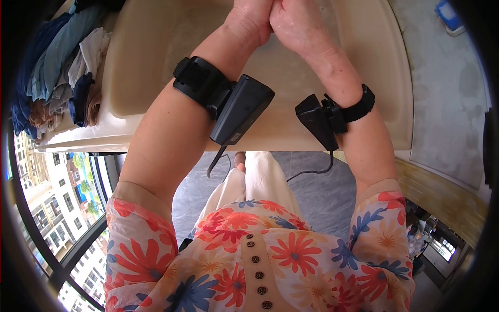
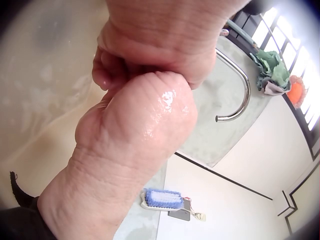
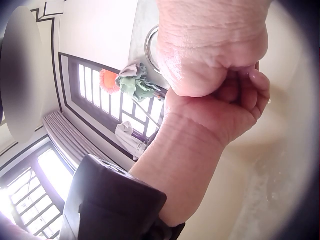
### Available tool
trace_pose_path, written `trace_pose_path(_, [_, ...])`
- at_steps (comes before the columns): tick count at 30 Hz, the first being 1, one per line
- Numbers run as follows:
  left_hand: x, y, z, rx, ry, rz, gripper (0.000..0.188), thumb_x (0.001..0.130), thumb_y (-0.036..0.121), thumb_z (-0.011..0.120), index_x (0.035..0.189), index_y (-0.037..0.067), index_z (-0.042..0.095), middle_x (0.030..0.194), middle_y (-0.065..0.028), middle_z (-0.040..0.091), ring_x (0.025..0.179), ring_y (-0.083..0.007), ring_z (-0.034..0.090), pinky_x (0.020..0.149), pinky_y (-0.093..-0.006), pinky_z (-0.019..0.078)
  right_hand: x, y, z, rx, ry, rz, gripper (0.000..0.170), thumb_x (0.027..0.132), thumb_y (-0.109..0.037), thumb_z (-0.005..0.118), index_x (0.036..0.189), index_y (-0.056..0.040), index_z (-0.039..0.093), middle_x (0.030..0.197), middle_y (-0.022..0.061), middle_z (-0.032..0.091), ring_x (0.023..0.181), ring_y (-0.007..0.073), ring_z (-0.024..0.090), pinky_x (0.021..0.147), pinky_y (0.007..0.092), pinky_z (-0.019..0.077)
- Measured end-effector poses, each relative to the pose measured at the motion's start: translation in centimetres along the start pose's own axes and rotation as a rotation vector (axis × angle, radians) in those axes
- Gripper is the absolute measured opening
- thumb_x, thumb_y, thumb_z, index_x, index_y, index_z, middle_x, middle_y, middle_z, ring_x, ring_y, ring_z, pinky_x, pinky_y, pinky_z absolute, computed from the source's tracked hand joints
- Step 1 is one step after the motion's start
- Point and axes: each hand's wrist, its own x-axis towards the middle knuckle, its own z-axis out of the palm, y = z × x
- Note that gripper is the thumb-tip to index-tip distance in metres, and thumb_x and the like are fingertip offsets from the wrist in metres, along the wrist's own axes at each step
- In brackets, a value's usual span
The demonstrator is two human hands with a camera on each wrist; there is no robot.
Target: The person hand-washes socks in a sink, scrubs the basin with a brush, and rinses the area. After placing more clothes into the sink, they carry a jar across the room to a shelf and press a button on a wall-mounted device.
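Over the beige basin (image 1: 135, 78), the two hands meet at the top of the head view, partly cut off by its edge. My left hand (image 3: 205, 112) has its fingers curled up along the side of my right hand (image 3: 215, 47). Wet skin shines on the right hand, which is pressed into the left palm. In the left wrist view, curled left fingertips (image 2: 103, 82) show beside the right hand. The right fingers are hidden between the hands, and I cannot tell whether anything is held there.
Crumpled clothes (image 1: 57, 67) are piled at the basin's left side. A blue-and-white scrub brush (image 1: 451, 18) lies on the grey counter (image 1: 442, 104) at right. Past the hands stand a curved metal faucet (image 2: 246, 90) and a leafy plant (image 2: 272, 72) with an orange flower (image 2: 296, 92).
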Motion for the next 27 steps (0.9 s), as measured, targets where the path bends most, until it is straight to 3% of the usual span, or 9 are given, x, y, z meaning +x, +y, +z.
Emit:
trace_pose_path(3, [-0.5,0.3,0.3,0.025,0.034,-0.003,0.025,0.082,0.030,0.054,0.082,0.005,0.056,0.076,-0.0046,0.056,0.071,-0.0159,0.052,0.067,-0.0306,0.0441,-0.1,-0.1,-0.1,0.043,-0.013,0.003,0.021,0.085,-0.012,0.044,0.095,0.0050,0.049,0.081,0.0291,0.056,0.080,0.0438,0.055,0.066,0.0439,0.0454])
trace_pose_path(6, [-0.3,0.0,0.1,0.028,0.038,-0.007,0.027,0.082,0.030,0.054,0.084,0.003,0.056,0.079,-0.0062,0.057,0.074,-0.0169,0.053,0.069,-0.0310,0.0442,-0.1,0.2,0.1,-0.005,-0.012,0.020,0.023,0.084,-0.015,0.047,0.095,0.0051,0.051,0.080,0.0258,0.059,0.077,0.0385,0.059,0.064,0.0413,0.0460])
trace_pose_path(8, [0.1,0.0,-0.2,0.007,-0.010,0.004,0.028,0.082,0.029,0.053,0.085,0.002,0.056,0.082,-0.0073,0.057,0.076,-0.0176,0.053,0.070,-0.0312,0.0443,0.0,-0.2,0.1,0.025,-0.031,0.058,0.019,0.080,-0.011,0.047,0.089,0.0046,0.051,0.080,0.0264,0.058,0.077,0.0425,0.056,0.065,0.0445,0.0453])
trace_pose_path(10, [0.2,0.2,-0.4,0.026,0.041,-0.013,0.023,0.083,0.027,0.055,0.076,0.006,0.058,0.072,-0.0033,0.057,0.069,-0.0132,0.053,0.065,-0.0277,0.0441,0.1,-0.5,0.0,0.027,-0.021,0.046,0.019,0.080,-0.012,0.046,0.089,0.0052,0.051,0.080,0.0264,0.058,0.076,0.0424,0.056,0.065,0.0446,0.0452])
trace_pose_path(13, [0.5,0.0,-0.6,-0.004,0.053,-0.008,0.030,0.077,0.029,0.057,0.080,-0.001,0.057,0.077,-0.0068,0.056,0.073,-0.0152,0.051,0.065,-0.0299,0.0427,0.0,-0.7,0.1,0.049,-0.001,0.054,0.020,0.081,-0.012,0.046,0.088,0.0054,0.051,0.081,0.0262,0.058,0.077,0.0423,0.056,0.066,0.0450,0.0448])
trace_pose_path(27, [-1.0,1.0,0.4,0.070,0.114,-0.084,0.035,0.078,0.034,0.057,0.081,-0.001,0.055,0.078,-0.0071,0.053,0.073,-0.0156,0.050,0.065,-0.0303,0.0417,0.0,-1.1,-0.2,0.124,-0.084,0.151,0.019,0.082,-0.010,0.044,0.092,0.0052,0.048,0.088,0.0265,0.057,0.081,0.0432,0.054,0.069,0.0456,0.0448])
